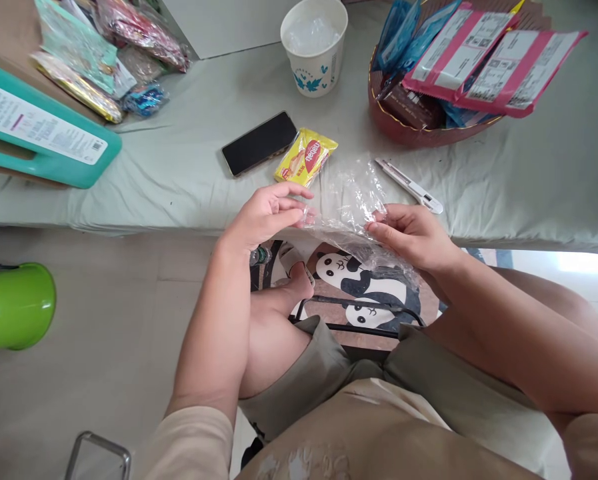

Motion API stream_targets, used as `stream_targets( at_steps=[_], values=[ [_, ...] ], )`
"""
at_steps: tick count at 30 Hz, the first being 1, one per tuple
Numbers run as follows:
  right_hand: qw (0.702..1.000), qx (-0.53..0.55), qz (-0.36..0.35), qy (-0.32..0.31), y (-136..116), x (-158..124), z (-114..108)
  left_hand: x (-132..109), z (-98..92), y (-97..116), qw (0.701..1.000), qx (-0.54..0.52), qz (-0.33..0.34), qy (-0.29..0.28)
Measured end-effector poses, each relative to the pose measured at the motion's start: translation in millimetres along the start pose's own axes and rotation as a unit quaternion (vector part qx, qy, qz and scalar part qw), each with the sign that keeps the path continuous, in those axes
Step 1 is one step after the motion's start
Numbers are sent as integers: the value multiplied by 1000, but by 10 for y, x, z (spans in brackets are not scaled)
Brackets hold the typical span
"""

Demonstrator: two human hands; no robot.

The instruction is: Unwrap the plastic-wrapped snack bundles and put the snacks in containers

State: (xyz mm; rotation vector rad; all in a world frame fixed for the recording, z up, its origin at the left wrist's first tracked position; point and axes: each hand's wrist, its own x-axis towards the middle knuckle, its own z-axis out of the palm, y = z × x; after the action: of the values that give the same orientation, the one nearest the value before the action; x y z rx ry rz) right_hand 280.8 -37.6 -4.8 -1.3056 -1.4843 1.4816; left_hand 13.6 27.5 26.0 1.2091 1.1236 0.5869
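– At far left on the cloth-covered table (179, 180), what is lying there?

– Lying there untouched: a teal box (43, 127) and a heap of snack packets (109, 53). Further right, a phone (259, 142) and a yellow wafer packet (306, 157) are lying side by side, with a paper cup (315, 47) standing behind them.

– Hands?

– The left hand (263, 217) is pinching the left edge of the clear plastic bag (351, 200). The right hand (413, 233) is pinching its right edge. The hands are working apart, each clamped on the film. The bag is hanging between them at the table's near edge, just in front of the wafer packet.

– Step?

– Judging: the bag is being spread or opened. I cannot tell whether its mouth is parting. The next move is calling for an even grip on both sides, since the film is looking limp and crinkled.

– Further right?

– A box cutter (409, 185) is lying just beyond the right hand, not touching it. A basket (403, 133) of packets is sitting behind.
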Motion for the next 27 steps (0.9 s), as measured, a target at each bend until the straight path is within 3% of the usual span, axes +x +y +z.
stream_targets(
  at_steps=[13,20,27],
  values=[
    [1000,24,7,10,20,-2,-21,-11,-42,-25,998,20,16,-63],
    [1000,16,-6,18,20,13,-24,26,-68,-51,997,70,27,13],
    [1000,-3,-6,15,19,15,-12,23,-88,-87,994,88,26,-66]
  ],
)
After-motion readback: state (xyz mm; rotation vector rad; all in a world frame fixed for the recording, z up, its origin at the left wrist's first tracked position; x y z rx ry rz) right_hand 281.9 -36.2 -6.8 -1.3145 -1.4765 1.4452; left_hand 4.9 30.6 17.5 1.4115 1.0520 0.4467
